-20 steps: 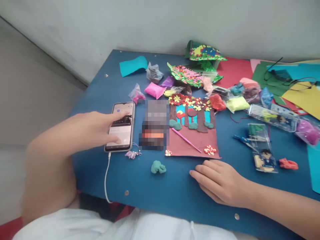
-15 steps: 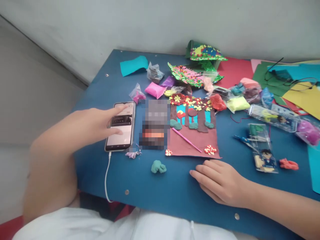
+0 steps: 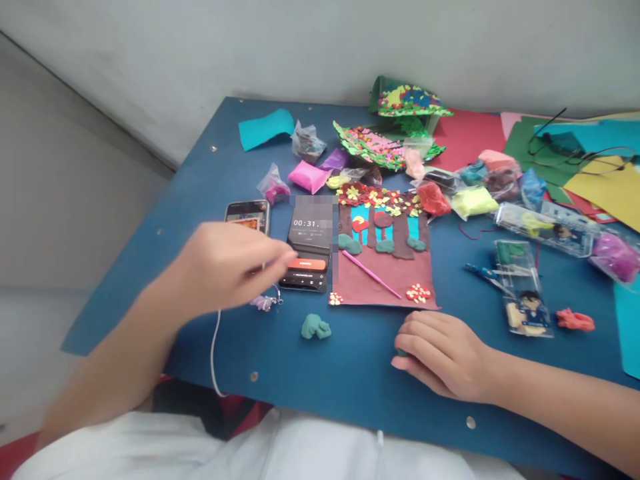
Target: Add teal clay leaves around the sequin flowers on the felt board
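Observation:
My left hand hovers blurred over the lower part of a phone with a white cable. Its fingertips point right, close to a second dark phone that shows a timer and an orange bar. My right hand rests on the blue table with fingers curled under; a dark green speck shows at the fingertips. Just beyond it lies a brown sheet with a clay tree picture and a pink stick. A teal clay lump sits between my hands.
Small bags of coloured clay are scattered at the back and right, with two finished clay pieces. Coloured paper sheets and glasses lie at the far right. Plastic packets and an orange clay bit are right of the picture.
My left hand has left the cabled phone's screen and swept right and nearer, toward the timer phone. My right hand's fingers have curled from flat.

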{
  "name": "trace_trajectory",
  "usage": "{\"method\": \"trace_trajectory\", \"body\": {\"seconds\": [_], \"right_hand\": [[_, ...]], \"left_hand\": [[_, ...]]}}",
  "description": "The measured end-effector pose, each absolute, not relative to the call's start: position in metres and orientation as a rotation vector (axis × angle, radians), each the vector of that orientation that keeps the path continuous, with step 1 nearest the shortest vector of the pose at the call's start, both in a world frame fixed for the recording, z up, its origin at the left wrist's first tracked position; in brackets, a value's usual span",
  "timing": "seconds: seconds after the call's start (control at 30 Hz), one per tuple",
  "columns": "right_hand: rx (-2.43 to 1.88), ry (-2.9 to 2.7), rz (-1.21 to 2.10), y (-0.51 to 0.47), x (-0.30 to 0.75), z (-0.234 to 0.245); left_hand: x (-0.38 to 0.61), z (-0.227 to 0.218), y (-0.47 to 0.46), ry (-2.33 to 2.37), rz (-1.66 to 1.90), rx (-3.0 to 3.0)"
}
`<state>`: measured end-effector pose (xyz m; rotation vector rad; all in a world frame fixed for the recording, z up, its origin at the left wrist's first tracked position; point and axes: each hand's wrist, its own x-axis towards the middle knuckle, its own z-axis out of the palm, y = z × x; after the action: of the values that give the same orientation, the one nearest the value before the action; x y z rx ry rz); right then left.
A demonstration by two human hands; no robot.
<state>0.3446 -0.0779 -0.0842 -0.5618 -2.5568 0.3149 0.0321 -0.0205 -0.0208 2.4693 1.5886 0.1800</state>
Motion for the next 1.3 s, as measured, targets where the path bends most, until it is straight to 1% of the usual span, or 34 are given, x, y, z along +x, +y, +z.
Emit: {"method": "trace_trajectory", "body": {"seconds": [0.07, 0.1, 0.17, 0.23, 0.37, 0.47, 0.57, 0.63, 0.77, 0.8, 0.83, 0.87, 0.93, 1.0, 1.03, 1.07, 1.13, 1.17, 1.23, 1.3], "right_hand": [[-0.532, -2.575, 0.292, -0.078, 0.347, -0.084], [-0.519, -2.579, 0.287, -0.078, 0.348, -0.083], [-0.513, -2.55, 0.285, -0.079, 0.349, -0.084], [-0.51, -2.506, 0.262, -0.079, 0.351, -0.085], [-0.494, -2.468, 0.242, -0.08, 0.353, -0.087], [-0.53, -2.444, 0.257, -0.08, 0.355, -0.088], [-0.555, -2.422, 0.259, -0.08, 0.357, -0.088], [-0.565, -2.421, 0.274, -0.08, 0.357, -0.089], [-0.574, -2.41, 0.275, -0.079, 0.355, -0.091], [-0.577, -2.411, 0.279, -0.078, 0.354, -0.091], [-0.588, -2.414, 0.284, -0.078, 0.353, -0.091], [-0.597, -2.419, 0.29, -0.077, 0.352, -0.091], [-0.613, -2.431, 0.297, -0.075, 0.352, -0.092], [-0.601, -2.463, 0.302, -0.074, 0.352, -0.092], [-0.594, -2.479, 0.305, -0.074, 0.352, -0.092], [-0.589, -2.488, 0.304, -0.074, 0.352, -0.092], [-0.58, -2.473, 0.308, -0.074, 0.352, -0.092], [-0.584, -2.46, 0.322, -0.073, 0.352, -0.092], [-0.614, -2.429, 0.355, -0.073, 0.351, -0.091], [-0.663, -2.399, 0.374, -0.071, 0.351, -0.089]], "left_hand": [[0.049, -0.023, -0.035, 1.075, 0.337, 2.688], [0.058, -0.025, -0.043, 0.882, 0.396, 2.703], [0.078, -0.028, -0.059, 0.707, 0.447, 2.582], [0.097, -0.035, -0.072, 0.596, 0.452, 2.311], [0.126, -0.046, -0.084, 0.854, 0.556, 1.793], [0.135, -0.049, -0.087, 0.896, 0.678, 1.716], [0.135, -0.056, -0.091, 0.821, 0.808, 1.933], [0.133, -0.064, -0.095, 0.79, 0.833, 2.112], [0.127, -0.08, -0.107, 0.543, 0.863, 2.639], [0.125, -0.083, -0.111, 0.633, 0.868, 2.691], [0.122, -0.087, -0.116, 0.619, 0.844, 2.74], [0.12, -0.09, -0.12, 0.364, 0.995, 2.763], [0.116, -0.095, -0.128, 0.203, 0.875, 2.788], [0.115, -0.096, -0.131, 0.219, 0.63, 2.749], [0.117, -0.096, -0.131, 0.204, 0.59, 2.694], [0.12, -0.096, -0.128, 0.291, 0.573, 2.642], [0.128, -0.093, -0.119, 0.312, 0.746, 2.486], [0.132, -0.091, -0.114, 0.404, 0.766, 2.354], [0.139, -0.087, -0.102, 0.537, 0.626, 2.042], [0.141, -0.083, -0.094, 0.621, 0.526, 1.851]]}}
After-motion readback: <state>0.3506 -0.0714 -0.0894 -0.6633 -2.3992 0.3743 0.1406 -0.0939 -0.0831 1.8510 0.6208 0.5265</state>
